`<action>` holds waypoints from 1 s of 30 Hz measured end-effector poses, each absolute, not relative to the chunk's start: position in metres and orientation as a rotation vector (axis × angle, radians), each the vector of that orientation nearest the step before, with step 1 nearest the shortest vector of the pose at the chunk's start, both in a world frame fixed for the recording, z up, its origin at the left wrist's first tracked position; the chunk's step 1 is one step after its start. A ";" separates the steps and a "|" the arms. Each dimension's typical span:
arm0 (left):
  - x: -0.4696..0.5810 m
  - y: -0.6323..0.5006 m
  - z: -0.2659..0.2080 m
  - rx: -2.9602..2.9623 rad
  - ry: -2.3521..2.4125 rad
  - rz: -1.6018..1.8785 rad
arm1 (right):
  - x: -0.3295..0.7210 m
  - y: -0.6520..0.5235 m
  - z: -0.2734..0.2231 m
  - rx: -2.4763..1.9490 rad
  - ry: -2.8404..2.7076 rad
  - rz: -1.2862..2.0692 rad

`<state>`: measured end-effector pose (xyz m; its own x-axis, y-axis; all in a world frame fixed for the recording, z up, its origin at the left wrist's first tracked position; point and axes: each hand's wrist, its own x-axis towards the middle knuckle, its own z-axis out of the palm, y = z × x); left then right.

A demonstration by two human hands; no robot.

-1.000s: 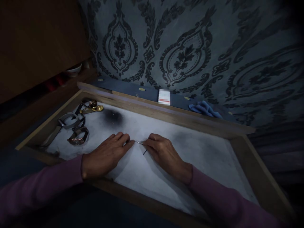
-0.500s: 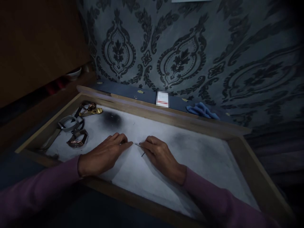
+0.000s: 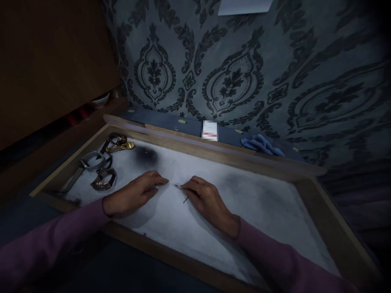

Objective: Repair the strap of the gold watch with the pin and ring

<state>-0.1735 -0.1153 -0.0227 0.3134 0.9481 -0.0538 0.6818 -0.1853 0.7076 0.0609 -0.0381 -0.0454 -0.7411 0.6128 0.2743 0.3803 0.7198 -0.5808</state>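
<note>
In the head view, my right hand [image 3: 207, 199] pinches a thin, pointed metal tool [image 3: 176, 186] whose tip points left; its exact kind is too small to make out. Under those fingers shows a short dark sliver [image 3: 185, 200], which I cannot identify. My left hand [image 3: 137, 193] hovers just left of the tip, fingers stretched forward and thumb apart, not touching the tool. Both hands are over the white floor of a shallow wooden tray [image 3: 159, 248]. A brown-strapped wristwatch [image 3: 104, 180] lies left of my left hand.
More watches lie at the tray's left end, among them a grey-strapped one [image 3: 93, 160] and a gold one [image 3: 120, 145]. A dark smudge [image 3: 146, 156] marks the tray floor. Behind the rim are a small white box [image 3: 210, 130] and a crumpled blue cloth [image 3: 261, 145], before a patterned wall.
My left hand has loosened its pinch near the tool's tip and drawn slightly left, its thumb dropping away from the fingers. The right hand keeps its hold. The view has tilted up slightly.
</note>
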 end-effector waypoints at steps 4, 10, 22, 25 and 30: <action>-0.170 -0.115 -0.017 1.960 1.425 0.506 | 0.060 -0.038 -0.047 -0.764 -2.442 0.741; -0.167 -0.115 -0.011 1.972 1.394 0.473 | 0.059 -0.038 -0.048 -0.752 -2.435 0.742; -0.170 -0.113 -0.017 1.834 1.410 0.581 | 0.059 -0.036 -0.045 -0.794 -2.322 0.927; -0.166 -0.109 -0.018 1.778 1.427 0.645 | 0.058 -0.037 -0.039 -0.796 -2.261 1.022; -0.158 -0.103 -0.019 1.664 1.403 0.742 | 0.056 -0.042 -0.031 -0.807 -2.199 1.169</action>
<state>-0.1580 -0.1031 -0.0192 0.2066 0.9762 -0.0666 0.4945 -0.0455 0.8680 0.0560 -0.0421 -0.0306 -0.6886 0.7065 0.1633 0.2596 0.4505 -0.8542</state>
